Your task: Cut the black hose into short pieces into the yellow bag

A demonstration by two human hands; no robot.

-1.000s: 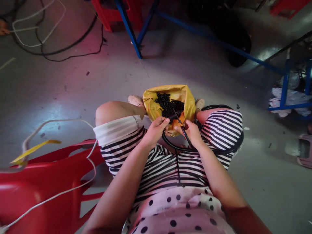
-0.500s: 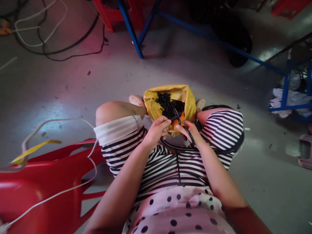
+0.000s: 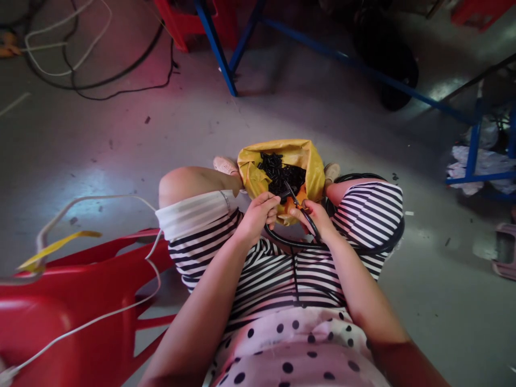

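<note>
My left hand [image 3: 263,214] is closed around a black corrugated tube [image 3: 296,244], whose end pokes out past the fingertips. From there the tube loops below both hands and runs right, over my striped thigh. In my right hand [image 3: 316,217] is a pair of scissors [image 3: 310,221] with black handles. Their blades point up and left, beside the tube's end. Under both hands a yellow bag [image 3: 313,161] stands with its mouth wide, between my feet. Inside lie many short black tube pieces [image 3: 276,169] and something orange, partly hidden by my right hand.
To my left is a red plastic chair [image 3: 92,295] with a white cable [image 3: 92,322] across it. A blue metal frame [image 3: 217,48] stands ahead. Black cables [image 3: 121,78] lie on the floor at far left. White plastic bags [image 3: 484,161] sit at right.
The scissor blades have swung slightly left and look closer together, level with the tube's end. The left hand stays almost where it was.
</note>
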